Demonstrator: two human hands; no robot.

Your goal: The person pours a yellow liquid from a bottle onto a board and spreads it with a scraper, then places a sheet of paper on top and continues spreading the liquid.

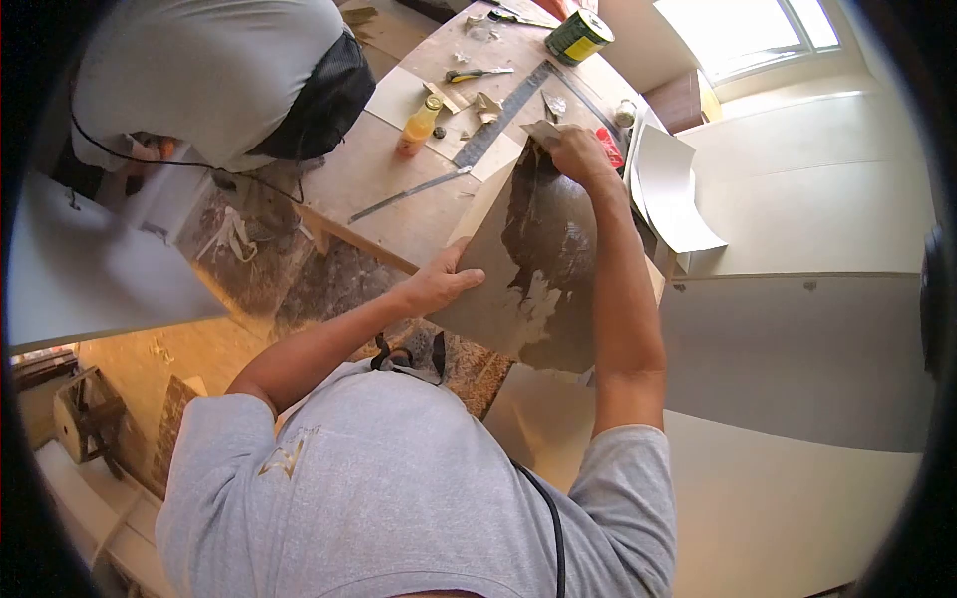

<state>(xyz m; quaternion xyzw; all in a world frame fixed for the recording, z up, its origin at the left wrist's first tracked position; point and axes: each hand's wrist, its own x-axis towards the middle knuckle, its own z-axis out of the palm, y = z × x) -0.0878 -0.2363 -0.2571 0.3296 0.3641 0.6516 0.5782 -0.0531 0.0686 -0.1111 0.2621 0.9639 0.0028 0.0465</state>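
Observation:
A thin, flat board (477, 307) lies tilted across the near end of the workbench, part of it reaching past the bench edge. Dark, wet glue-like coating (543, 234) covers much of its face, with a paler patch lower down. My left hand (442, 283) grips the board's left edge, thumb on top and fingers partly hidden beneath. At the board's far end, my right hand (578, 154) is closed around a small flat spreader (541, 132). Just beyond that hand lies a red packet (609, 148).
On the workbench (414, 227) stand a bottle of orange liquid (420, 126) and a dark green can (578, 38); a utility knife (478, 75) lies there too. Curved white sheets (673, 194) lean at right. Another person (209, 75) bends at upper left. A white panel (100, 264) stands left.

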